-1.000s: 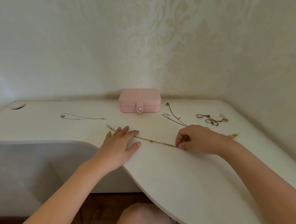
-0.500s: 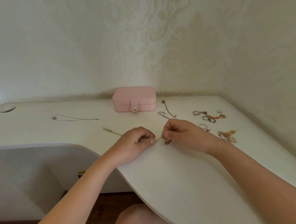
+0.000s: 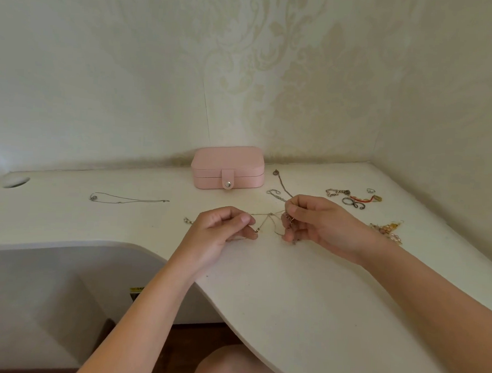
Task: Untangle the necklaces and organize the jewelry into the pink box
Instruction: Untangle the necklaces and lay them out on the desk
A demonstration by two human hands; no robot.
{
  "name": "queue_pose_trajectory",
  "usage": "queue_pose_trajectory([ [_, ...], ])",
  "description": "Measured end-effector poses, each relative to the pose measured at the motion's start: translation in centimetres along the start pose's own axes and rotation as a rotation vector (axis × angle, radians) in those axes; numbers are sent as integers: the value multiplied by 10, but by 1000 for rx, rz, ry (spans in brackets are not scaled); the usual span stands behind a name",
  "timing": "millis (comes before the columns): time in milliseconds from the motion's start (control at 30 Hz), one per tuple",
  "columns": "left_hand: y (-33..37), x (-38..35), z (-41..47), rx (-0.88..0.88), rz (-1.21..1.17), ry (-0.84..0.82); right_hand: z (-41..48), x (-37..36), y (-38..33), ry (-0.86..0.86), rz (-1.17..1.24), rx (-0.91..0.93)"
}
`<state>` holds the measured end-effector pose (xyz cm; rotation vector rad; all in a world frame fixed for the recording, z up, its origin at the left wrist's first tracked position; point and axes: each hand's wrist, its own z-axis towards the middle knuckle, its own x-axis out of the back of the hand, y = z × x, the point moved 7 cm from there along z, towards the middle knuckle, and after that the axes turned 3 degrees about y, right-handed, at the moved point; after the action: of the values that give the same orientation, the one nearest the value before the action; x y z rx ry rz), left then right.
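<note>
Thin chain between left hand and right hand — pink box (closed) behind

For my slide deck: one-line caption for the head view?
Left hand and right hand pinch a thin chain over the desk; pink box closed behind.

- The chain at mid-frame runs behind the curled fingers of the left hand and the right hand. Its strands are too fine to tell how they cross.
- The pink box is closed, so its inside is hidden.
- The trinkets at centre right are too small to tell apart.
- The knee is cut off by the bottom edge.
- The yellow label at lower centre is partly behind the left forearm.
</note>
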<state>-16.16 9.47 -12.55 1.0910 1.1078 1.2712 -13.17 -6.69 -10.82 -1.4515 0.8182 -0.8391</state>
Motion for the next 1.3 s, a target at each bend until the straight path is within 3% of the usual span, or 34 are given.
queue_pose_trajectory([
  [167, 3, 2, -4, 21, -59, 13, 3, 6, -1, 165, -125, 80],
  [367, 5, 6, -5, -3, -56, 69, 0, 13, -15, 186, 170, 115],
  [433, 6, 9, -4, -4, -110, 88, -5, 15, -23, 186, -32, 124],
  [533, 5, 15, -4, 41, -253, 120, -10, 19, -29, 188, -613, 127],
  [600, 3, 17, -4, 61, -312, 138, -12, 22, -31, 225, -789, 145],
  [667, 3, 17, -4, 63, -318, 144, -14, 28, -33, 290, -755, 160],
  [767, 3, 17, -5, 59, -277, 149, -15, 40, -36, 393, -511, 132],
  [1033, 4, 18, -5, 63, -245, 148, -18, 39, -44, 277, -46, 188],
  [1167, 4, 10, -5, 50, -91, 132, -20, 37, -44, 238, -287, 149],
  [1300, 0, 7, -3, 58, -108, 165, -23, 34, -37, 116, -580, 39],
])
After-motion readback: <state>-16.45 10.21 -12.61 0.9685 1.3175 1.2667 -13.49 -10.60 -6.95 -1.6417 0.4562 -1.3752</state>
